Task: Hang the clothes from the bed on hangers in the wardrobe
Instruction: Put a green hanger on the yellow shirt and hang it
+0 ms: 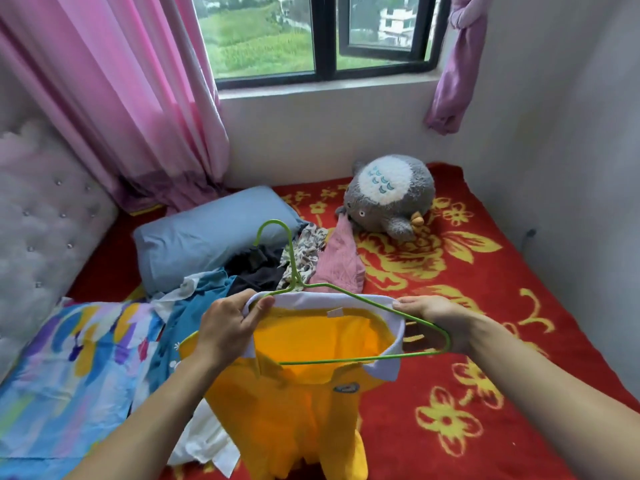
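The left hand (228, 327), at centre frame, pinches the left end of the white collar (346, 301) of a yellow shirt (304, 410) between thumb and curled fingers. The right hand (436, 317) is closed round the right arm of a green hanger (346, 360), with its fingertips at the collar's right end. The hanger's left side is hidden inside the neck opening, its bar crosses the opening, its right corner sticks out past the collar, and its hook points up and away toward the pillow (207, 237). The shirt hangs from both hands in the lower middle of the frame, above the bed. Behind it, a pile lies on the red blanket (485, 341): a blue garment (194, 306) to the left, a black one (256, 268), a patterned one (304, 251) and a pink one (341, 261) that reaches a grey plush (391, 195). A bright quilt (69, 358) fills the lower left, and a tufted headboard (45, 209) stands at the left edge. A pink curtain (138, 98) hangs at the upper left beside the window (311, 36), and a knotted purple curtain (457, 64) hangs at the upper right.
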Available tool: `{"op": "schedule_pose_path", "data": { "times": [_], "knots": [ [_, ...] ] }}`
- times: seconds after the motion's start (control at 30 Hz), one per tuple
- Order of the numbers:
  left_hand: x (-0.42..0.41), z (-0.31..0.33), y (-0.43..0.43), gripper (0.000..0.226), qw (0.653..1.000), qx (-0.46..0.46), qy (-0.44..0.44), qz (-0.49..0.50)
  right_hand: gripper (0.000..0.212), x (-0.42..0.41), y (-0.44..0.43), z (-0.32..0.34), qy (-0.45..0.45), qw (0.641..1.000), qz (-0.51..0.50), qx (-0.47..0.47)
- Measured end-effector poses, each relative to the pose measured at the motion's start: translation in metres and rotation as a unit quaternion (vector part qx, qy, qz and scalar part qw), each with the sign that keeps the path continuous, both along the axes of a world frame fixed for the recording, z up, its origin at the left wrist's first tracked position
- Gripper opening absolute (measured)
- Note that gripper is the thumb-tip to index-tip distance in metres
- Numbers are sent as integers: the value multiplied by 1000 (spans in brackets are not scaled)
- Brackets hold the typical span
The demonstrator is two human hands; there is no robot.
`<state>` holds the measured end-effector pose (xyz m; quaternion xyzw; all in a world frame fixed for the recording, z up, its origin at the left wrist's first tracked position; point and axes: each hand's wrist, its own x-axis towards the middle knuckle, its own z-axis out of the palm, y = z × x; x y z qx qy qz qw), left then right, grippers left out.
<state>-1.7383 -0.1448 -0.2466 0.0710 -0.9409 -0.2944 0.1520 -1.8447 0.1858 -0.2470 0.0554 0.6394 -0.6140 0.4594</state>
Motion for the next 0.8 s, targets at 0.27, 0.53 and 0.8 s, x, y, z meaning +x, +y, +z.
{"op": "schedule_pose_path", "data": {
  "times": [0.27, 0.53, 0.8],
  "knots": [
    [-9, 38, 22, 54, 990, 127, -4, -54, 34, -9, -39, 25, 310, 927, -185, 105],
    [-9, 85, -13, 51, 983, 151, 62, -80, 24, -14, -38, 52, 476, 875, -13, 91],
    [-4, 97, -21, 48, 977, -180, 106, -30, 19, -27, -65, 98, 550, 818, -36, 165]
  ]
}}
